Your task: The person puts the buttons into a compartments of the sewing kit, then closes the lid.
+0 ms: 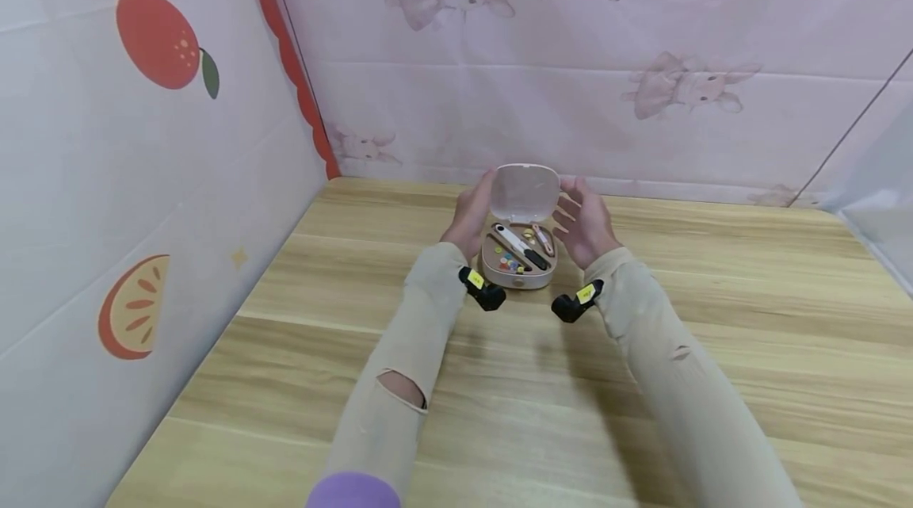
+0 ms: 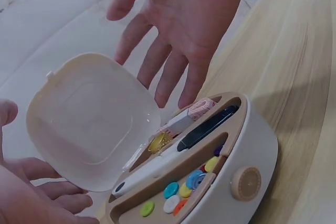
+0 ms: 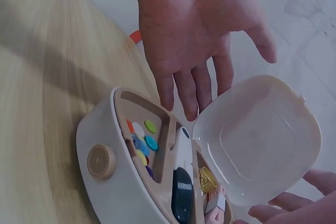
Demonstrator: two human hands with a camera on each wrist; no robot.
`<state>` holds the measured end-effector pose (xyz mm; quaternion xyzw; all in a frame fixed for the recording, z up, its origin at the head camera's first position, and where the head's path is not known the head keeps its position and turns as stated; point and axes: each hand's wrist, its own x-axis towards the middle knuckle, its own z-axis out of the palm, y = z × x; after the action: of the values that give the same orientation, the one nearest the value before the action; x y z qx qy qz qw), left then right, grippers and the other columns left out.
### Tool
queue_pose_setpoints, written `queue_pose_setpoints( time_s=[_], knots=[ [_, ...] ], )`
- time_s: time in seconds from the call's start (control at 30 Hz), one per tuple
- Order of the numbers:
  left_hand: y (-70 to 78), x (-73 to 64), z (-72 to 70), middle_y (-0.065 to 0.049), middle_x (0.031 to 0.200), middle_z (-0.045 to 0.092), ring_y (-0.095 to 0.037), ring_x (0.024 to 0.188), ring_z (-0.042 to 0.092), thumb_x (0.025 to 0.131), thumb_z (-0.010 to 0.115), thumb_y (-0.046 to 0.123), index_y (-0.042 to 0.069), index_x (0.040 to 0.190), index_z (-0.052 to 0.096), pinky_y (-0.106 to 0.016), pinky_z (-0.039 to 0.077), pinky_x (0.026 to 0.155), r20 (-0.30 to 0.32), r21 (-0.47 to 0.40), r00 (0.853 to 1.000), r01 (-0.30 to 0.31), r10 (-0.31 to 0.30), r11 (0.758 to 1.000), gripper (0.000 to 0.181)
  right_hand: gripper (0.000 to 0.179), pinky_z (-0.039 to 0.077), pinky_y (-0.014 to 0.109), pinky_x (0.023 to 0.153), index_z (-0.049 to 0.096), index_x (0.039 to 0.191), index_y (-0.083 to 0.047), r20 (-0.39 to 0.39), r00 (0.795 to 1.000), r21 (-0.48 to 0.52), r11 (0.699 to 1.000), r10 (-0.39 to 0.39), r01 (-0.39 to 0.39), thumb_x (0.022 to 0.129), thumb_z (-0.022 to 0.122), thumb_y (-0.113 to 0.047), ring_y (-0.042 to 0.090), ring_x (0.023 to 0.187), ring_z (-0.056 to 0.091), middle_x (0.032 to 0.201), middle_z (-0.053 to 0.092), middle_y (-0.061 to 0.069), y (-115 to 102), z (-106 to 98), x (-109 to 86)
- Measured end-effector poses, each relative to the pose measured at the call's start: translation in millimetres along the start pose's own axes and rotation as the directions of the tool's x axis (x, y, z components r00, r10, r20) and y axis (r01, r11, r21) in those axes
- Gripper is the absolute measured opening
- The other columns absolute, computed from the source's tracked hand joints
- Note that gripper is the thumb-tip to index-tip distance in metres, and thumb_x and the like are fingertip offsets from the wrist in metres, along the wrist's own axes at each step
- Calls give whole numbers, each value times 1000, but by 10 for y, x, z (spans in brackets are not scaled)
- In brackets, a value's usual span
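Observation:
A small white sewing box (image 1: 497, 276) stands on the table with its lid (image 1: 525, 192) raised. Its beige tray holds colourful buttons (image 2: 171, 203), a long white-and-black tool (image 3: 182, 195), a gold thimble (image 3: 208, 180) and a pink rolled tape measure (image 2: 201, 108). My left hand (image 1: 472, 216) is at the box's left side, its straight fingers right by the lid's edge. On the other side my right hand (image 1: 586, 224) has its palm turned toward the box and its fingers loosely spread beside the lid. Neither hand grips anything.
The box stands toward the back of a wood-grain table (image 1: 357, 254). Behind it hangs a pink cloth wall (image 1: 456, 112) with rabbit prints, and a white wall (image 1: 64, 199) with fruit prints borders the left. A round knob (image 2: 245, 183) sits on the box's front.

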<state>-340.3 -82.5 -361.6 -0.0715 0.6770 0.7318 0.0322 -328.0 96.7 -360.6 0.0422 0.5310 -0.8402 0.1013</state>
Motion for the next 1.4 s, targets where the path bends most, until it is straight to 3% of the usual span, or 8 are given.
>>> queue_pose_setpoints(
  time_s=[0.43,0.73,0.83,0.93,1.03,1.17,1.27,1.4],
  knots=[
    [-74,11,-17,-4,130,58,-23,126,48,100,54,56,11,128,65,-45,30,116,2,-75,999,-34,35,997,54,59,-7,43,123,28,158,-8,53,998,-43,998,-44,46,110,28,-42,37,154,8,167,17,17,3,-24,-24],
    [-127,5,-76,-1,138,56,-19,134,45,100,50,62,14,123,68,-44,27,119,34,-66,998,-50,52,997,56,49,7,39,124,40,151,-9,30,998,-32,998,-55,56,110,39,-36,37,152,17,165,21,20,3,-26,-32],
    [-149,10,-89,-3,142,54,-21,136,44,99,53,60,9,122,68,-41,28,119,39,-80,997,-61,64,995,58,36,37,20,102,50,138,-9,6,998,3,998,-69,69,109,46,-31,28,130,47,155,36,20,13,-30,-28],
    [-170,14,-105,-5,144,53,-22,138,44,97,57,60,6,123,65,-40,29,119,43,-71,997,-67,70,995,61,24,32,13,64,53,124,-9,-10,996,31,995,-93,93,108,51,-26,14,91,50,136,49,13,26,-27,-24],
    [-184,13,-134,-5,146,52,-24,139,42,95,59,61,6,127,64,-44,28,119,53,-38,996,-64,66,997,64,21,30,14,59,52,120,-9,-12,994,31,993,-111,111,106,55,-23,11,82,50,127,53,10,33,-20,-32],
    [-198,11,-182,-6,150,49,-25,142,39,96,56,64,8,129,64,-47,25,120,74,4,995,-67,67,998,65,23,33,16,69,51,116,-9,-42,993,-11,994,-111,111,103,61,-25,13,91,53,133,51,11,49,-18,-36],
    [-211,7,-214,-6,154,46,-25,145,36,96,52,67,8,126,66,-47,24,121,82,21,994,-77,75,997,68,23,38,21,92,51,113,-11,-66,992,-55,993,-104,100,102,63,-27,21,111,56,144,46,14,61,-14,-42],
    [-233,-14,-245,-4,157,43,-24,148,32,91,52,74,12,130,67,-49,21,121,92,43,993,-83,78,996,74,24,29,35,115,50,112,-11,-71,991,-83,991,-112,106,101,64,-27,31,139,44,155,39,16,76,-5,-55]
  ],
)
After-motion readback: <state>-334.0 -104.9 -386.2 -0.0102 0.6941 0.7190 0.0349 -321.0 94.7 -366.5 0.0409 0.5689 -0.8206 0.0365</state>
